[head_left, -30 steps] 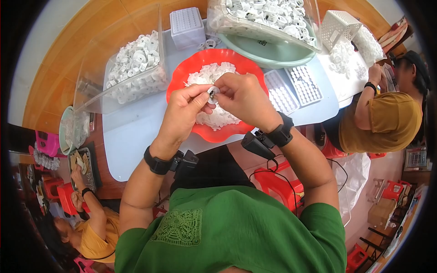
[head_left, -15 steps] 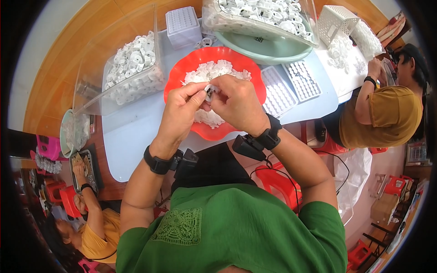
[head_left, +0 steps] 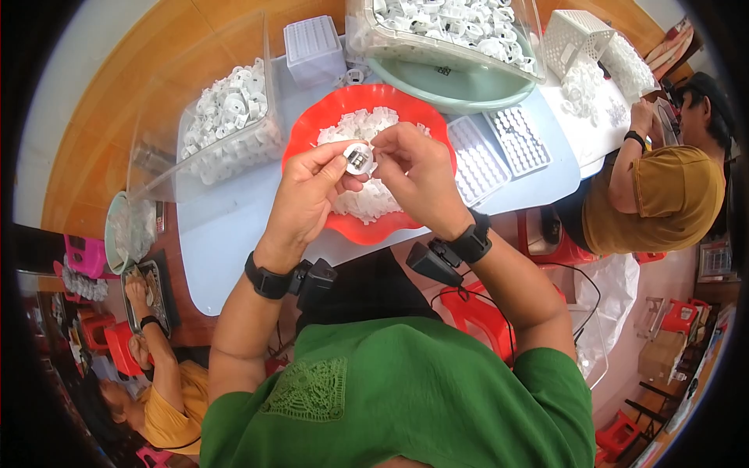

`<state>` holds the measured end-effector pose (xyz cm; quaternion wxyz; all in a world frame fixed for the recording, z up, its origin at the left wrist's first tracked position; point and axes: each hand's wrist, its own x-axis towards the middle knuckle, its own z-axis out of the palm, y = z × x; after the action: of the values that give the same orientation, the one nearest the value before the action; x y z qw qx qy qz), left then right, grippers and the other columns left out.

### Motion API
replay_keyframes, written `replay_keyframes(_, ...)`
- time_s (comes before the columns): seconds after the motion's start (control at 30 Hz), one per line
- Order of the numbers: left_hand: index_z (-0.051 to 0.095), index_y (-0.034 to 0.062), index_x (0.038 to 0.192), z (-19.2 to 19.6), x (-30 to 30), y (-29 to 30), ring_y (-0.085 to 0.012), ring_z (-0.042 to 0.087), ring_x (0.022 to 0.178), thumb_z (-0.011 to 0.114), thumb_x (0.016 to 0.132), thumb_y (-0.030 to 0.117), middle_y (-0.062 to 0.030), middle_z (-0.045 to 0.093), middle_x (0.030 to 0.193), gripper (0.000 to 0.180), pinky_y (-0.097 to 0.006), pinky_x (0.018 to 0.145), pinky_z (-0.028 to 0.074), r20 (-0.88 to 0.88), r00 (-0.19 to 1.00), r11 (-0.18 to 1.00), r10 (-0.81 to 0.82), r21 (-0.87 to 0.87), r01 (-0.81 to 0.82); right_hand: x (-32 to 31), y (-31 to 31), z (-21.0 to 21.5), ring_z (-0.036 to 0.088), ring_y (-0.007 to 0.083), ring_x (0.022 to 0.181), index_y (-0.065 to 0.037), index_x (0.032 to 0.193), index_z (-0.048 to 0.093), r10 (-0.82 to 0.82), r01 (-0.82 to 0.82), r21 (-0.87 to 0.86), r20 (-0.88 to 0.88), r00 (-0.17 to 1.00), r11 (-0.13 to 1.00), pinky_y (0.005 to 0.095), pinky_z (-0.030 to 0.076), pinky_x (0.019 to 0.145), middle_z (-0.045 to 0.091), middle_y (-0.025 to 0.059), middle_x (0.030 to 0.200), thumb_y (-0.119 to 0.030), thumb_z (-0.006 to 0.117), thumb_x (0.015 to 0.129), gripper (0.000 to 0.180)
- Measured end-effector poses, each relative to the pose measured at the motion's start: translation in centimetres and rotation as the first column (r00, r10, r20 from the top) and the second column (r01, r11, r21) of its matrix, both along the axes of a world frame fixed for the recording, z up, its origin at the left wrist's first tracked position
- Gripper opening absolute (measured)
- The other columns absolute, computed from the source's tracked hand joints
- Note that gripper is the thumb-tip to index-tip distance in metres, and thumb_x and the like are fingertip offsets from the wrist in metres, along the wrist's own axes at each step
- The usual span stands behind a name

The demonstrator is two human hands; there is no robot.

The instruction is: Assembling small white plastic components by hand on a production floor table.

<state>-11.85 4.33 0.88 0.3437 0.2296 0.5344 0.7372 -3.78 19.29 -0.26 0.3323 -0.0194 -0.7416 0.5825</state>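
In my left hand (head_left: 308, 183), pinched between thumb and fingertips, is a small round white plastic part (head_left: 359, 159) with a dark and metallic middle that faces up. Just to its right is my right hand (head_left: 417, 171), its fingers bent and drawn together at the part's edge. Whatever the right fingertips hold is too small or hidden to make out. Both hands are over a red wavy-rimmed bowl (head_left: 312, 117), which holds a heap of small translucent white plastic pieces (head_left: 370, 204).
A clear bin (head_left: 269, 86) of white parts stands left on the pale blue table (head_left: 226, 242). Another full clear bin (head_left: 468, 51) rests over a green basin (head_left: 437, 90). White trays (head_left: 519, 139) lie right of the bowl. Co-workers sit at right (head_left: 663, 187) and lower left (head_left: 175, 398).
The round part has turned so its face shows more openly in my left fingers. My right hand has shifted slightly right, uncovering the part.
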Motion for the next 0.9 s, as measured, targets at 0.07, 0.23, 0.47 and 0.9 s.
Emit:
replay_keyframes(0.07, 0.057, -0.0065, 0.119, -0.2, -0.1, -0.3, -0.0137, 0.061, 0.087, 0.045, 0.096, 0.004, -0.0117, 0.063, 0.106, 0.027, -0.025, 0.074, 0.051, 0.037, 0.999, 0.998, 0.002, 0.057, -0.004, 0.7, -0.2, 0.6, 0.062, 0.0242, 0.064, 0.0, 0.089, 0.062, 0.018, -0.017, 0.085, -0.003, 1.0, 0.996, 0.0322, 0.049, 0.056, 0.061, 0.0119, 0.078, 0.006, 0.059, 0.074, 0.017)
replay_keyframes(0.23, 0.056, -0.0061, 0.119, 0.5, 0.7, 0.1, -0.0135, 0.061, 0.087, 0.045, 0.096, 0.003, -0.0108, 0.061, 0.107, 0.027, -0.025, 0.075, 0.05, 0.046, 0.998, 0.995, 0.039, 0.093, -0.044, 1.4, -1.1, 0.8, 0.062, 0.0236, 0.066, -0.003, 0.093, 0.062, -0.032, 0.038, 0.181, -0.037, 0.999, 0.983, 0.0314, 0.049, 0.055, 0.058, 0.0105, 0.085, 0.005, 0.062, 0.073, 0.021)
replay_keyframes(0.47, 0.057, -0.0043, 0.119, 0.0, 0.7, -0.2, -0.0101, 0.056, 0.078, 0.049, 0.094, 0.001, -0.0082, 0.062, 0.102, 0.027, -0.024, 0.072, 0.048, -0.016, 0.993, 0.99, 0.116, 0.08, -0.114, 1.5, -2.6, 0.5, 0.061, 0.0267, 0.066, -0.005, 0.098, 0.062, -0.143, 0.155, 0.333, -0.061, 0.988, 0.93, 0.0341, 0.048, 0.056, 0.057, 0.0099, 0.085, 0.004, 0.063, 0.072, 0.027)
replay_keyframes(0.9, 0.059, -0.0028, 0.118, 0.0, 1.5, 0.1, -0.0087, 0.053, 0.075, 0.05, 0.092, -0.001, -0.0056, 0.062, 0.097, 0.028, -0.021, 0.07, 0.046, -0.144, 0.982, 0.993, 0.119, 0.032, -0.115, 0.9, -1.9, -0.5, 0.06, 0.023, 0.066, 0.001, 0.09, 0.056, -0.008, 0.014, 0.065, -0.096, 0.995, 0.998, 0.0319, 0.047, 0.057, 0.056, 0.0123, 0.078, 0.008, 0.055, 0.074, 0.018)
